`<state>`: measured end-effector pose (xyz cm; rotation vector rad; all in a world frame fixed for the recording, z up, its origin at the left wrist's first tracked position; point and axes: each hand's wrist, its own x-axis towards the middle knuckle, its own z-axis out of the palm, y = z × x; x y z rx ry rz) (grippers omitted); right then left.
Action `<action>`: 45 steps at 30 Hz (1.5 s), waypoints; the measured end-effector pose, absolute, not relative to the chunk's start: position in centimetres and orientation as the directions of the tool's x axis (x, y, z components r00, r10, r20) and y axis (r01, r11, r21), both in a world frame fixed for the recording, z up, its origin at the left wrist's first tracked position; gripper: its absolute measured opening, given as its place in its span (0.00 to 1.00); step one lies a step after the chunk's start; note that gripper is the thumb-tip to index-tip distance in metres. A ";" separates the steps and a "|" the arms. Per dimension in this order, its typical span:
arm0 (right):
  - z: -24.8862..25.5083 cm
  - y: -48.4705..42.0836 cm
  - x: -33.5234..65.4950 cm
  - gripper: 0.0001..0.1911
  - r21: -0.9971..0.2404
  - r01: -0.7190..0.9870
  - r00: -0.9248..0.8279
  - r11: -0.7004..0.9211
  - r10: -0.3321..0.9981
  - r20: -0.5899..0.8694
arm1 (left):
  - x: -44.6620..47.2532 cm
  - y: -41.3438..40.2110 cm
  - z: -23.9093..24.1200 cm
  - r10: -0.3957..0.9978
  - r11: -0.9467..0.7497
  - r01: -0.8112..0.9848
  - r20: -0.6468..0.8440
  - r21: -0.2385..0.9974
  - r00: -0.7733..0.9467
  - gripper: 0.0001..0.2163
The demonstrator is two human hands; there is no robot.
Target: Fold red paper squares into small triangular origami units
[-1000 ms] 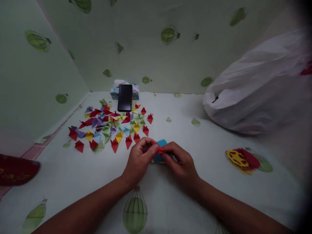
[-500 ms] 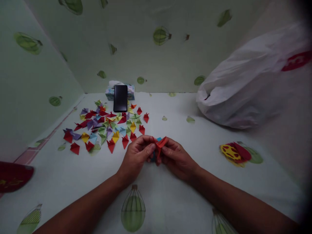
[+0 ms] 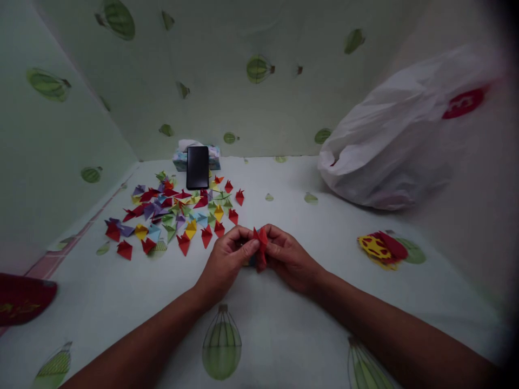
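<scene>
A red folded paper piece point(image 3: 260, 244) is pinched upright between my two hands, low in the middle of the view. My left hand point(image 3: 232, 249) grips its left side with thumb and fingers, and my right hand point(image 3: 288, 256) grips its right side. A bit of blue shows behind and below the red paper, mostly hidden by my fingers. To the left of my left hand lie many folded paper cranes point(image 3: 184, 243) in red, yellow, green, purple and blue, the closest ones just beyond my fingers.
Behind the cranes a dark phone point(image 3: 197, 167) leans on a tissue box point(image 3: 214, 156). A white plastic bag point(image 3: 377, 151) bulges at the right. Yellow and red cut-out pieces point(image 3: 381, 249) lie below it. A dark red object point(image 3: 24, 298) sits at the left edge.
The red paper's two upper points, spread apart before, now stand close together. My hands have drawn slightly nearer each other. The camera view has shifted a little.
</scene>
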<state>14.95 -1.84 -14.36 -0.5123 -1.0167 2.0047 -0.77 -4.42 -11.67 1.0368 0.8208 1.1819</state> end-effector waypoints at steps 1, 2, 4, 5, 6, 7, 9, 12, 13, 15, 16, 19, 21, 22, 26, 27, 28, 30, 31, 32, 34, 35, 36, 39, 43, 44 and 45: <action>-14.4 -1.8 15.0 0.09 -0.816 -0.469 -0.578 -0.337 0.816 -0.005 | -0.7 -4.5 -11.6 0.980 0.062 -0.324 0.005 0.944 0.200 0.08; -14.4 -1.8 15.0 0.09 -0.829 -0.455 -0.573 -0.326 0.820 -0.008 | -0.7 -4.5 -11.5 0.982 0.066 -0.320 -0.004 0.945 0.191 0.08; -14.4 -1.7 15.0 0.09 -0.852 -0.433 -0.566 -0.294 0.824 0.003 | -0.6 -4.6 -11.4 0.984 0.067 -0.309 -0.012 0.949 0.176 0.09; -14.5 -1.7 15.1 0.09 -0.863 -0.424 -0.562 -0.276 0.827 0.012 | -0.6 -4.6 -11.4 0.985 0.065 -0.302 -0.012 0.951 0.174 0.09; -14.5 -1.8 15.1 0.10 -0.872 -0.414 -0.557 -0.261 0.831 0.015 | -0.6 -4.6 -11.4 0.985 0.061 -0.297 -0.010 0.953 0.171 0.09; -14.5 -1.8 15.1 0.10 -0.880 -0.404 -0.550 -0.251 0.835 0.014 | -0.6 -4.5 -11.4 0.987 0.055 -0.292 -0.007 0.955 0.164 0.09; -14.4 -1.8 15.1 0.10 -0.894 -0.381 -0.539 -0.237 0.842 0.007 | -0.6 -4.4 -11.6 0.993 0.025 -0.272 0.008 0.962 0.121 0.09; -14.4 -1.9 15.1 0.12 -0.914 -0.347 -0.525 -0.208 0.851 0.006 | -0.8 -4.2 -12.0 0.998 -0.048 -0.196 0.056 0.979 0.034 0.10; -14.4 -1.9 15.1 0.12 -0.923 -0.332 -0.516 -0.196 0.856 0.004 | -0.8 -4.2 -12.1 0.997 -0.069 -0.159 0.073 0.985 0.020 0.10; -14.3 -1.9 15.1 0.11 -0.936 -0.307 -0.495 -0.175 0.869 0.000 | -0.8 -4.3 -12.2 0.995 -0.103 -0.086 0.104 0.991 0.010 0.11; -14.3 -1.9 15.1 0.11 -0.939 -0.301 -0.485 -0.164 0.875 0.003 | -0.9 -4.3 -12.2 0.993 -0.115 -0.062 0.116 0.991 0.010 0.12; -14.3 -1.9 15.1 0.09 -0.939 -0.314 -0.457 -0.142 0.889 0.018 | -0.8 -4.5 -12.1 0.993 -0.117 -0.076 0.117 0.990 0.003 0.15; -14.3 -2.0 15.0 0.10 -0.941 -0.306 -0.444 -0.146 0.896 0.006 | -0.8 -4.5 -11.9 0.995 -0.097 -0.111 0.098 0.989 -0.003 0.16; -14.3 -2.0 15.0 0.10 -0.943 -0.297 -0.439 -0.152 0.899 -0.006 | -0.8 -4.5 -11.9 0.995 -0.095 -0.113 0.095 0.989 -0.009 0.16; -14.2 -2.0 15.0 0.11 -0.955 -0.268 -0.412 -0.125 0.911 -0.004 | -0.8 -4.4 -11.9 0.991 -0.133 -0.033 0.132 0.991 -0.023 0.15; -14.2 -2.0 15.0 0.11 -0.960 -0.259 -0.403 -0.105 0.915 0.009 | -0.9 -4.4 -12.0 0.990 -0.141 -0.021 0.141 0.990 -0.019 0.15; -14.2 -1.9 15.0 0.11 -0.965 -0.248 -0.395 -0.087 0.919 0.019 | -0.9 -4.4 -12.0 0.989 -0.144 -0.016 0.144 0.989 -0.018 0.14; -14.0 -1.9 15.1 0.12 -0.973 -0.223 -0.374 -0.058 0.927 0.030 | -0.9 -4.4 -12.1 0.990 -0.139 -0.013 0.138 0.990 -0.017 0.11; -14.0 -1.9 15.1 0.12 -0.976 -0.211 -0.364 -0.047 0.931 0.034 | -1.0 -4.5 -12.0 0.991 -0.132 -0.010 0.131 0.991 -0.018 0.09; -13.9 -1.9 15.1 0.12 -0.979 -0.200 -0.359 -0.037 0.932 0.039 | -1.0 -4.5 -12.0 0.992 -0.124 -0.005 0.124 0.992 -0.019 0.08; -13.7 -2.0 15.1 0.12 -0.983 -0.184 -0.363 -0.022 0.930 0.048 | -0.9 -4.5 -11.8 0.993 -0.115 0.003 0.115 0.993 -0.019 0.06; -13.7 -2.0 15.1 0.12 -0.984 -0.179 -0.367 -0.016 0.929 0.051 | -0.9 -4.4 -11.8 0.993 -0.115 0.005 0.115 0.993 -0.018 0.06; -13.6 -2.0 15.1 0.12 -0.985 -0.175 -0.369 -0.011 0.928 0.055 | -0.9 -4.4 -11.7 0.993 -0.115 0.007 0.115 0.993 -0.017 0.05; -13.6 -2.1 15.0 0.12 -0.985 -0.170 -0.364 0.010 0.929 0.072 | -0.8 -4.3 -11.7 0.994 -0.110 0.001 0.110 0.994 -0.022 0.06; -13.7 -2.0 15.1 0.13 -0.985 -0.171 -0.344 0.013 0.936 0.072 | -0.9 -4.2 -11.9 1.000 -0.010 -0.086 0.009 0.996 -0.011 0.11; -13.8 -2.0 15.1 0.13 -0.986 -0.168 -0.341 0.007 0.938 0.064 | -0.9 -4.2 -12.0 1.000 0.021 -0.095 -0.020 0.995 0.007 0.10; -13.8 -2.0 15.2 0.13 -0.986 -0.165 -0.343 -0.002 0.938 0.055 | -0.9 -4.2 -12.0 0.999 0.044 -0.095 -0.042 0.994 0.024 0.09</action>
